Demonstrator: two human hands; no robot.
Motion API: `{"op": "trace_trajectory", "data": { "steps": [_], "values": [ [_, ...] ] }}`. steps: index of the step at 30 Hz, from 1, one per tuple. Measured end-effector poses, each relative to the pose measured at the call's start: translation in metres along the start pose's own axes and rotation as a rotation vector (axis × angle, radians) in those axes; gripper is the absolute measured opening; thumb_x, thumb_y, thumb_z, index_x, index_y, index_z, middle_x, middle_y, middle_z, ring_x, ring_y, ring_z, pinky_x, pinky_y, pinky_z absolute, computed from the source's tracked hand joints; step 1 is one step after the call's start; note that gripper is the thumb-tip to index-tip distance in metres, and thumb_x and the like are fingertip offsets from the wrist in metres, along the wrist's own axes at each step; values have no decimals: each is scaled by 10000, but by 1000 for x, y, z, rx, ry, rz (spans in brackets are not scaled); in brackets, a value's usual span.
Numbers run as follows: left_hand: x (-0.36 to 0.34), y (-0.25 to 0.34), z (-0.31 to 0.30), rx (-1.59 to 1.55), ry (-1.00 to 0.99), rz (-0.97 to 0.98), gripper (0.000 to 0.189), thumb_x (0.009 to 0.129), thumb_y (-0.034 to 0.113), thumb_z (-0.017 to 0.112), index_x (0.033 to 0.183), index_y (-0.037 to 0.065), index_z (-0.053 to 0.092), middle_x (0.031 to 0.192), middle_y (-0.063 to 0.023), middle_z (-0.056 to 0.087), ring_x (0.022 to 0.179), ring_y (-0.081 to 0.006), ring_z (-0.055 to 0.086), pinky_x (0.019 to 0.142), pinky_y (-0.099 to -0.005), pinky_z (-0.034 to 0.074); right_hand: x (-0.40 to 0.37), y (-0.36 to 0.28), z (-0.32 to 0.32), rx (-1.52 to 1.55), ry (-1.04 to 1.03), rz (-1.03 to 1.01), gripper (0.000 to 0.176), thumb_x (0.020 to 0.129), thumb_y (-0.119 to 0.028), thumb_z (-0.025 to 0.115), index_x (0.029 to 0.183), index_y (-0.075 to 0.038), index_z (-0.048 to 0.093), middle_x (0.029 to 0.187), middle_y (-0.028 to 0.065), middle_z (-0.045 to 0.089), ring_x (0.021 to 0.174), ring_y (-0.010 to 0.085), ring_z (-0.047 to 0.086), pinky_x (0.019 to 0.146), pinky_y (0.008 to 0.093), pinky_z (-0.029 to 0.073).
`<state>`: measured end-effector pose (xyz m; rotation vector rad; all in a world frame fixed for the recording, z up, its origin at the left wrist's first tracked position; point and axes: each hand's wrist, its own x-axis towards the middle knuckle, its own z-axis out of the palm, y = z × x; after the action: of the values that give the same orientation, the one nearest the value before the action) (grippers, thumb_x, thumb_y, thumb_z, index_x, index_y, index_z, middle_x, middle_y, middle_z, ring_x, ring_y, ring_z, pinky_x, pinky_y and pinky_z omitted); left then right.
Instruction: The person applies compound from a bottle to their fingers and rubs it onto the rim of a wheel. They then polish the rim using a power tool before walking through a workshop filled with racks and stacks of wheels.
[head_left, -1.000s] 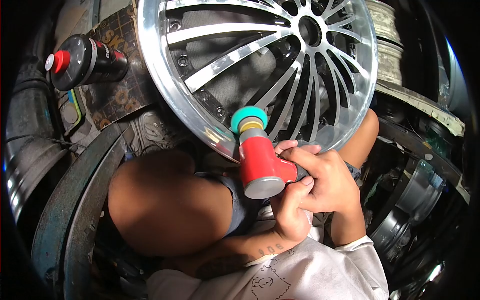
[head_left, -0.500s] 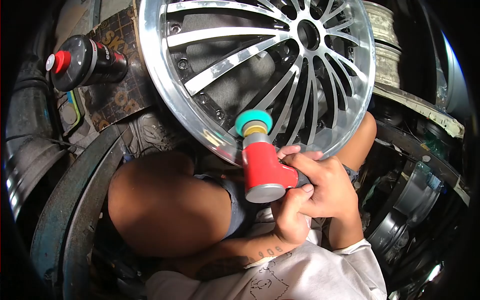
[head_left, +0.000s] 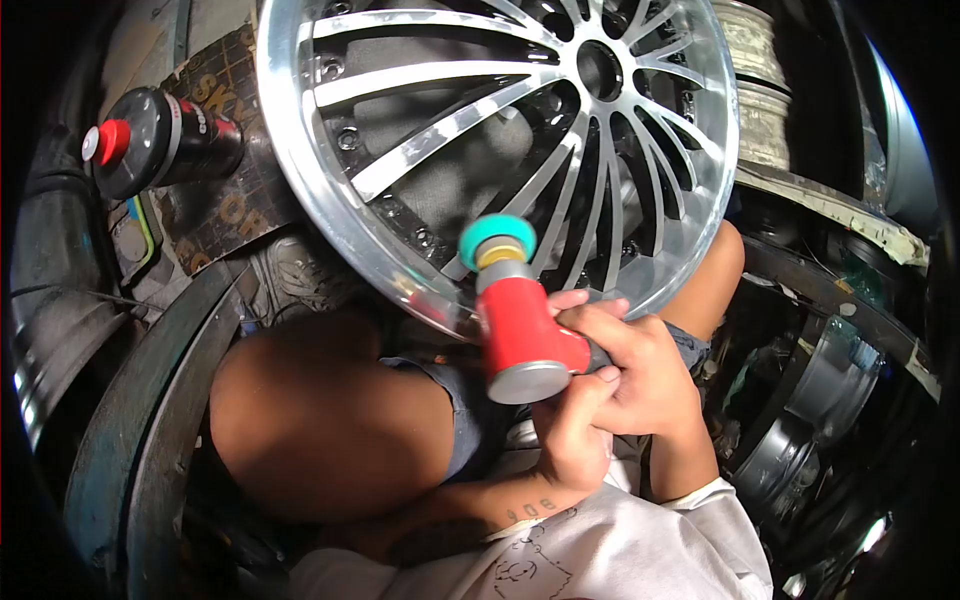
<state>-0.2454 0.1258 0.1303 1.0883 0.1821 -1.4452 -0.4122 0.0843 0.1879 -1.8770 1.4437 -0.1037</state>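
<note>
A red mini polisher [head_left: 518,325] with a round teal pad and a silver end cap is held in both my hands. My right hand [head_left: 645,375] wraps its dark handle from the right. From below, my left hand [head_left: 577,430] closes on the same handle, thumb up beside the right hand; its other fingers are mostly hidden. The teal pad [head_left: 487,242] overlaps the lower spokes of a large alloy wheel [head_left: 440,74] in this view. Bright polished spokes with some smudges, a shiny lip and black inner parts show on the wheel.
A black bottle with a red cap [head_left: 165,143] stands on a printed brown board [head_left: 230,215] at the left. Curved metal pieces [head_left: 160,400] lie along the lower left. Stacked rims [head_left: 750,120] are at the upper right, and another rim [head_left: 830,385] sits lower right.
The wheel, bottle and polisher all appear slightly farther left in the view. Both hands keep the same hold on the polisher.
</note>
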Motion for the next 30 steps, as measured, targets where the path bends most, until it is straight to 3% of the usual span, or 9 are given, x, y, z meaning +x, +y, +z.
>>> {"op": "trace_trajectory", "data": {
  "steps": [3,7,10,12,15,16,22,25,30],
  "values": [
    [0,-4,10,38,-41,33,516,936,96,580,1417,1,420,1120,-124,630,938,-208,577,842,-319,457,11,-3,-12,-106,-222,0,440,681,-283,754,1063,-91,651,617,152,588,561,389,626,514,461,485],
    [-7,-8,18,271,-91,176,514,936,93,584,1415,1,421,1113,-120,632,927,-204,578,832,-314,459,14,-4,-15,-77,-229,42,447,697,-306,740,1080,-98,640,600,142,581,548,393,617,508,486,466],
    [-15,-12,22,459,-117,281,514,936,90,587,1414,1,422,1108,-117,634,918,-202,579,825,-311,461,6,7,-6,117,-57,67,441,735,-242,753,1133,-72,667,637,171,607,565,387,642,530,443,495],
    [-26,-23,36,647,-320,380,513,936,89,588,1414,1,423,1105,-115,635,913,-200,580,821,-309,462,-1,13,-1,202,3,138,449,738,-181,772,1158,-52,681,664,186,614,594,400,653,552,398,512],
    [-36,-45,52,808,-519,423,512,936,87,591,1413,0,424,1100,-113,637,905,-198,581,814,-306,463,-9,21,9,491,165,194,407,813,-148,773,1182,-18,660,791,104,702,709,201,728,669,322,531],
    [-36,-50,53,830,-536,424,512,936,86,592,1413,0,424,1098,-112,638,902,-197,581,812,-305,464,-9,16,4,544,138,255,384,850,-134,773,1194,-14,653,913,55,705,828,106,655,757,287,518],
    [-34,-58,52,794,-509,402,511,937,82,597,1411,0,426,1089,-107,641,887,-192,583,799,-299,467,-7,4,-3,725,120,417,394,848,-126,787,1186,17,642,1003,63,697,910,126,625,856,303,502],
    [-32,-54,50,576,-429,223,510,937,80,600,1410,0,427,1085,-104,643,879,-190,584,793,-296,469,-7,15,-1,621,47,285,400,850,-136,784,1194,12,645,1001,63,712,914,114,645,833,298,513],
    [-41,-39,62,-113,-221,-223,610,878,120,527,1464,13,396,1318,-179,537,1229,-268,521,1067,-398,401,2,9,0,295,-8,94,411,793,-225,777,1157,-65,676,670,169,627,611,392,645,578,381,501]
  ]
}}
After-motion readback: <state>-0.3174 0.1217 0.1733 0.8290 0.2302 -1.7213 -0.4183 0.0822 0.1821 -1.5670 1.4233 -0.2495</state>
